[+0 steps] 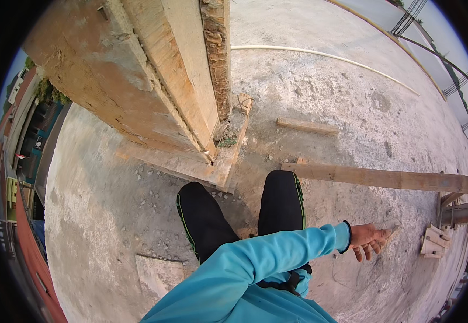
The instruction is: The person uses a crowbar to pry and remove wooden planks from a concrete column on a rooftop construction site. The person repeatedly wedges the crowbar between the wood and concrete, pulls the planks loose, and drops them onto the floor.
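Note:
My left hand (368, 240) reaches across my body to the right, low over the concrete floor. Its thumb and forefinger pinch a small flat piece of board (393, 231), probably wood, while the other fingers hang loose below. My right hand is out of view. Before my knees stands a tall column form of worn wooden panels (96, 80), with a gap along its right side showing rough edges. Around its foot lies a frame of wooden boards (177, 165), and a bit of green material (227, 142) sits inside the corner.
A bamboo pole (379, 177) runs rightward from beside my right knee. Beyond it lie a short wooden batten (307, 126) and a thin white pipe (322, 53). Nailed boards (435, 242) lie at right, a flat panel (160, 272) at lower left. The slab's edge (47, 202) drops off leftward.

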### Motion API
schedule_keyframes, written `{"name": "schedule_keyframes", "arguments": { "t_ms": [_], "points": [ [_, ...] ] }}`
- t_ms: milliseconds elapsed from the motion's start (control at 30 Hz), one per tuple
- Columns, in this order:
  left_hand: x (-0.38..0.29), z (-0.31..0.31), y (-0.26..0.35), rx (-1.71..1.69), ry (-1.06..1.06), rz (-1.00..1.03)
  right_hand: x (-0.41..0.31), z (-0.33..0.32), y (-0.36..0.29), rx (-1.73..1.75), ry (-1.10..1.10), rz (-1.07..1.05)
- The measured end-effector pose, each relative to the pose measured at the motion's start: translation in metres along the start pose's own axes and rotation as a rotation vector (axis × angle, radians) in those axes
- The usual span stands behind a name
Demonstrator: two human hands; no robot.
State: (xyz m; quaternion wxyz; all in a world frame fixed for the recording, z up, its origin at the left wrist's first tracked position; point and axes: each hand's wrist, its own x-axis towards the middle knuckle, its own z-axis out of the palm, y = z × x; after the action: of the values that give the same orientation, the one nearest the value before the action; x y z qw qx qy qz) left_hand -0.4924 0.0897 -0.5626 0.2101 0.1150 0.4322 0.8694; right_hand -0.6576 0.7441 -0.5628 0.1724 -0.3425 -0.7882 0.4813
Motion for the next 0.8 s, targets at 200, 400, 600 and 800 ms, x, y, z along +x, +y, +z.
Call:
{"name": "schedule_keyframes", "arguments": {
  "t_ms": [200,400,600,800],
  "points": [
    [-0.032,-0.019,-0.042,0.038,0.177,-0.044,-0.016,0.023,0.006,-0.085,0.005,0.02],
    [-0.113,-0.04,-0.06,-0.004,0.434,0.053,-0.008,0.042,-0.005,-0.118,0.009,-0.016],
    [-0.25,-0.064,-0.075,-0.286,1.277,0.282,-0.044,0.094,-0.088,-0.068,0.04,-0.396],
    [-0.314,-0.087,-0.046,-0.348,1.547,0.869,-0.253,0.21,-0.198,0.256,-0.412,-0.964]
  ]
}}
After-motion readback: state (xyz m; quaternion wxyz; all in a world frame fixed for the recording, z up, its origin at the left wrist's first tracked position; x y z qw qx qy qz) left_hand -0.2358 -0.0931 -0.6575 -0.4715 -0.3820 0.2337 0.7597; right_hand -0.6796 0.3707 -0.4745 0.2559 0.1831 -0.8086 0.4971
